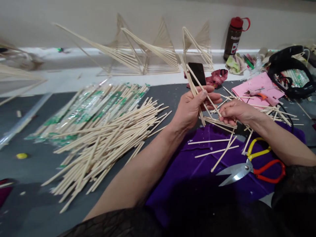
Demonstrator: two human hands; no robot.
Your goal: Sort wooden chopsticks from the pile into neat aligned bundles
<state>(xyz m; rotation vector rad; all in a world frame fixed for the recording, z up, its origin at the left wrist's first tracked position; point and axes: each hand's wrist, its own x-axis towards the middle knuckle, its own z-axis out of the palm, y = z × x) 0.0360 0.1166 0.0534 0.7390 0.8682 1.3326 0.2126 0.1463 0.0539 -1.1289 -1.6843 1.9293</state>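
Purple cloth (168,184) is lying nearest, scissors (247,168) resting on it, blades spread; short pieces (208,142) are sitting just beyond. Pile (98,148) is covering the tabletop (29,177) at left. Both hands are holding sticks (190,80) above the cloth: left hand (190,107) is clamping several between thumb and fingers, right hand (233,113) is pinching one's lower end. Best: left thumb pressing firmly, right guiding by the tip, not bending; thin wood is likely snapping easily. Packs (98,105) are lying behind the pile, frames (163,52) standing by the wall (37,19).
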